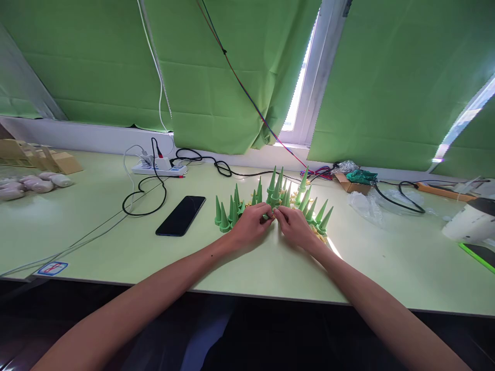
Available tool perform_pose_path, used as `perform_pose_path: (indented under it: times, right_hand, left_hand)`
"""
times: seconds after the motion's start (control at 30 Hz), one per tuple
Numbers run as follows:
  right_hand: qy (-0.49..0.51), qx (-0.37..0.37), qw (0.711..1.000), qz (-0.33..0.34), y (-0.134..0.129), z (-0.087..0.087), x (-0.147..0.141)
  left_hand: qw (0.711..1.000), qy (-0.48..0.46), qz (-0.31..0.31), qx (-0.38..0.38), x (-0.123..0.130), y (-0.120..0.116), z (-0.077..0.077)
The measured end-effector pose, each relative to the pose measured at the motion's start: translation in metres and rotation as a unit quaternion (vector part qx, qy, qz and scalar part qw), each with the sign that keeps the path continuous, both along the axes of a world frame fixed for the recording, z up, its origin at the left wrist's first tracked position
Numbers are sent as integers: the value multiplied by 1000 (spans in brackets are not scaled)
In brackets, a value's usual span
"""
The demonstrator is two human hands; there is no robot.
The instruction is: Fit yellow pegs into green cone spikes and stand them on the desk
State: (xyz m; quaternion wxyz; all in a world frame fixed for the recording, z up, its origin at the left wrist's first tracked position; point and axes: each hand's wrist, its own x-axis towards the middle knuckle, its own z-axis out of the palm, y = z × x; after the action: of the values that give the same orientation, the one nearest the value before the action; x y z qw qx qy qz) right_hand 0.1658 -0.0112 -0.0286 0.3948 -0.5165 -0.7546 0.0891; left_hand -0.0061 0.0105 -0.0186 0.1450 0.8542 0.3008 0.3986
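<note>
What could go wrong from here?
The right hand and left hand work right beside the upright green cones, so a knuckle might topple some. The hands also hide most of the small piece at their fingertips, so a slip might go unseen.

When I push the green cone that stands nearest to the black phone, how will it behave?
The green cone would probably tip if pushed near its thin point, being tall and narrow. Its straight, even taper suggests stiff material. Once fallen, it may roll in a curve, since its base looks round.
</note>
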Motion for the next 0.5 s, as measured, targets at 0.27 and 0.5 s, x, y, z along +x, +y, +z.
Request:
perform_pose_path:
  times: [0.27, 0.5]
  right_hand:
    - [-18, 6, 1000, -9, 0, 2, 0]
    - [-18, 6, 1000, -10, 0, 2, 0]
  left_hand:
    - [1000, 0, -14, 23, 0, 1, 0]
    - [999, 13, -20, 40, -1, 3, -3]
